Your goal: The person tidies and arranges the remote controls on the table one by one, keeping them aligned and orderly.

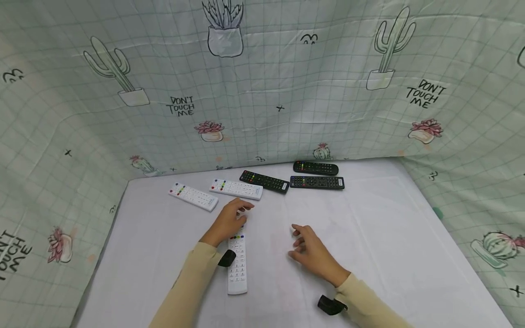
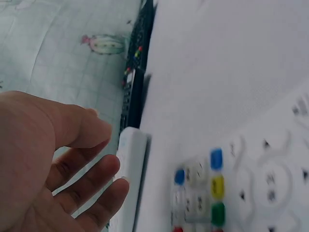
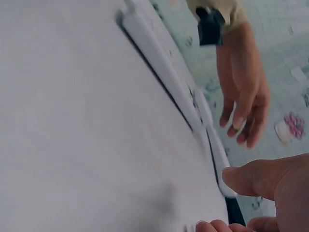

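Observation:
A white remote control with coloured buttons lies lengthwise on the table in front of the person. My left hand is above its far end and covers part of it; the fingers are loosely bent and hold nothing. In the left wrist view this hand appears apart from the remote's buttons. To the right, my right hand hovers over the tabletop with relaxed fingers and nothing in them. The right wrist view shows its thumb and some fingertips, with the left hand beyond.
Two more white remotes, one at left and one beside it, lie toward the back. Further right are a slanted black remote and two stacked in depth, front and rear. Cactus-print cloth walls the table.

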Demonstrator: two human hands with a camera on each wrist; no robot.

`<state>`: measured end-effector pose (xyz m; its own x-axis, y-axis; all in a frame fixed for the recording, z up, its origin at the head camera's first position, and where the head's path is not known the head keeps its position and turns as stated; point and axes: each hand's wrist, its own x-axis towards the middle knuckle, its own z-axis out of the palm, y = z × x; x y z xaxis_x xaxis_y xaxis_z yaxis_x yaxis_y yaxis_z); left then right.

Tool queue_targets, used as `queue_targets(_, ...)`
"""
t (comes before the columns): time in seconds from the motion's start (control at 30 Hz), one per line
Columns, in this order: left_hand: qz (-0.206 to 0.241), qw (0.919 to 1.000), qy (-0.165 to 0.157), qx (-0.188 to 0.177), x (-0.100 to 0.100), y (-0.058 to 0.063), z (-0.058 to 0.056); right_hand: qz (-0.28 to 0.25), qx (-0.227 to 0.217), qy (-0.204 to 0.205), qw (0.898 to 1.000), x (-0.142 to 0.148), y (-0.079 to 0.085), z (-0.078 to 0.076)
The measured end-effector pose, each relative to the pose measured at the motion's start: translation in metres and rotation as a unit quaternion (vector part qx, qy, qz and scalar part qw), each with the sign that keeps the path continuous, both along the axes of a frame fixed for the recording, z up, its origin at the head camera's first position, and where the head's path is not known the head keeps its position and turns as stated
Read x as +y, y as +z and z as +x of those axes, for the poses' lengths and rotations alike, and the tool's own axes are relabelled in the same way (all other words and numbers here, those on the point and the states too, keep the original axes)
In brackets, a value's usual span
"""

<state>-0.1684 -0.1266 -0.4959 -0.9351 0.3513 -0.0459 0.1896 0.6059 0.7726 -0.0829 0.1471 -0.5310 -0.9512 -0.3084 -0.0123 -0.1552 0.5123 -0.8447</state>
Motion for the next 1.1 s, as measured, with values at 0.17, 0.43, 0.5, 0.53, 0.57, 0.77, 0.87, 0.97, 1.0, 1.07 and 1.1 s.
queue_targets(0.17,0.006,0.9999,-0.015,-0.005,0.017,0.004,-0.006,0.02,0.006,-0.033,0.999,0.025,0.0,-0.017)
queue_targets(0.43,0.011,0.9991,-0.04,-0.008,0.042,0.009,-0.016,0.041,0.01,-0.078,0.996,0.061,0.003,-0.04)
queue_targets(0.5,0.013,0.9989,-0.043,-0.01,0.047,0.009,-0.018,0.045,0.01,-0.088,0.995,0.069,0.004,-0.046)
queue_targets(0.53,0.014,0.9989,-0.044,-0.011,0.05,0.01,-0.019,0.046,0.011,-0.092,0.995,0.072,0.004,-0.048)
queue_targets(0.57,0.015,0.9988,-0.044,-0.011,0.053,0.01,-0.02,0.048,0.011,-0.095,0.994,0.076,0.004,-0.051)
queue_targets(0.77,0.031,0.9989,-0.035,-0.01,0.069,0.009,-0.027,0.051,0.018,-0.117,0.992,0.094,0.007,-0.067)
queue_targets(0.87,0.035,0.999,-0.023,-0.013,0.077,0.01,-0.029,0.058,0.022,-0.124,0.99,0.099,0.007,-0.074)
queue_targets(0.97,0.037,0.9991,-0.004,-0.018,0.085,0.01,-0.031,0.064,0.026,-0.132,0.989,0.104,0.007,-0.081)
queue_targets(1.0,0.039,0.9991,0.003,-0.019,0.087,0.01,-0.032,0.067,0.027,-0.133,0.988,0.105,0.007,-0.083)
queue_targets(1.07,0.044,0.9986,0.017,-0.024,0.091,0.009,-0.034,0.067,0.025,-0.139,0.988,0.108,0.007,-0.088)
queue_targets(1.1,0.045,0.9984,0.024,-0.026,0.094,0.007,-0.035,0.067,0.024,-0.142,0.987,0.109,0.007,-0.091)
